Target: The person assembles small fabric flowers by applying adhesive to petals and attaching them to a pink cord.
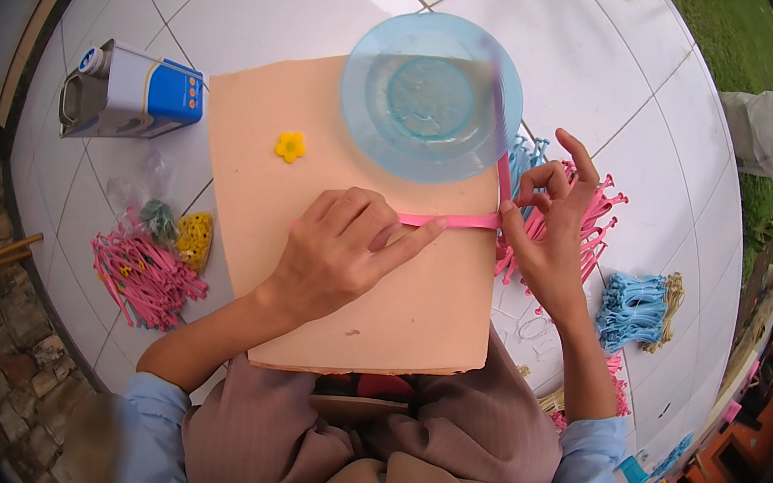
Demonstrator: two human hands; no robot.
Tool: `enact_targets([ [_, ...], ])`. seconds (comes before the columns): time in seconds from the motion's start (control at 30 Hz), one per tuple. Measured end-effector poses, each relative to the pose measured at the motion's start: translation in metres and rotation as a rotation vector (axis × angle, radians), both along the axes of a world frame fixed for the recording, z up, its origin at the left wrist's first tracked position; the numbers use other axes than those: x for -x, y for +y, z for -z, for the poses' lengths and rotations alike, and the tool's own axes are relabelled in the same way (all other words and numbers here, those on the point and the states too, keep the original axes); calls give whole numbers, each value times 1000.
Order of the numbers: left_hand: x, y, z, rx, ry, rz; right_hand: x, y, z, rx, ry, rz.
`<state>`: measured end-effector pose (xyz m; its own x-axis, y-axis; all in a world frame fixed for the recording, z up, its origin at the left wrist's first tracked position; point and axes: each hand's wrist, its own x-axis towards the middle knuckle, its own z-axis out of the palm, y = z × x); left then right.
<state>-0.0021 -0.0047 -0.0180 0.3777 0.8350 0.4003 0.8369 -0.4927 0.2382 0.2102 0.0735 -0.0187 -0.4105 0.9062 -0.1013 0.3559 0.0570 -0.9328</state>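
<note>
A flat pink strip (461,220) runs from under my left hand (333,245) to my right hand (552,228). At the right hand it bends sharply, and its free end rises, blurred, past the rim of a translucent blue bowl (362,127). The left hand is closed on the strip, index finger stretched along it and pressing it. The right thumb and a fingertip pinch the strip at the bend; the other fingers are raised. Both hands work over a peach-coloured board (377,318) across my lap. A yellow flower-shaped piece (290,147) lies on the board, left of the bowl.
A metal can (139,95) with a blue label stands at left on white tiles. Below it lie pink strip pieces (145,280) and a bag of yellow pieces (195,239). Pink bundles (596,224) and a blue bundle (631,310) lie at right; a whitish bag (760,131) stands far right.
</note>
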Motion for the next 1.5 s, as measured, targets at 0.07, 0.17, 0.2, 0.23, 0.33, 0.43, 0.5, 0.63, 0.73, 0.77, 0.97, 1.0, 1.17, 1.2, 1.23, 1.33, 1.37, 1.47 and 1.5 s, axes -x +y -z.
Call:
enact_targets([
  [0.07, 0, 2, 1, -14, 1, -9, -2, -2, 10, -490, -171, -5],
  [0.17, 0, 0, 0, -48, 4, -23, 2, -2, 16, -804, -65, -59],
  [0.2, 0, -1, -1, -64, 3, -27, 1, -4, 13, -809, -63, -60],
  [0.23, 1, -1, -1, -62, 3, -30, -1, -6, 11, -768, -131, -108],
  [0.33, 1, -1, -2, -54, 1, -42, -2, -6, 10, -788, -271, -180],
  [0.43, 0, 0, -2, -41, -25, -35, -6, -4, 13, -871, -346, -219],
  [0.5, 0, 0, -2, -23, -48, -34, -7, -3, 13, -892, -347, -233],
  [0.63, 0, -1, -1, -26, -55, -38, -6, -2, 10, -936, -357, -263],
  [0.73, 0, -1, 0, -28, -51, -36, -6, -2, 11, -924, -354, -262],
  [0.77, 0, -1, 0, -27, -54, -38, -7, -2, 11, -926, -359, -261],
  [0.97, 0, 0, 0, -30, -56, -38, -7, -3, 11, -904, -337, -253],
  [1.0, 0, 0, 0, -27, -61, -38, -8, -2, 10, -903, -336, -255],
  [1.17, 0, 2, -1, -11, -80, -23, 1, -6, 5, -606, -208, -59],
  [1.2, 0, 3, -1, -9, -85, -18, 2, 1, -1, -699, -301, -107],
  [1.23, 0, 2, 0, -11, -84, -22, 8, 3, -10, -701, -298, -111],
  [1.33, 1, 2, 1, -14, -99, -30, 24, 9, -30, -688, -510, -203],
  [1.37, 1, 2, 2, -9, -103, -22, 26, 12, -33, -701, -569, -244],
  [1.47, 0, 2, 0, 2, -105, -16, 29, 18, -36, -730, -647, -307],
  [1.5, 0, 2, -1, 11, -104, -16, 29, 20, -36, -741, -666, -327],
])
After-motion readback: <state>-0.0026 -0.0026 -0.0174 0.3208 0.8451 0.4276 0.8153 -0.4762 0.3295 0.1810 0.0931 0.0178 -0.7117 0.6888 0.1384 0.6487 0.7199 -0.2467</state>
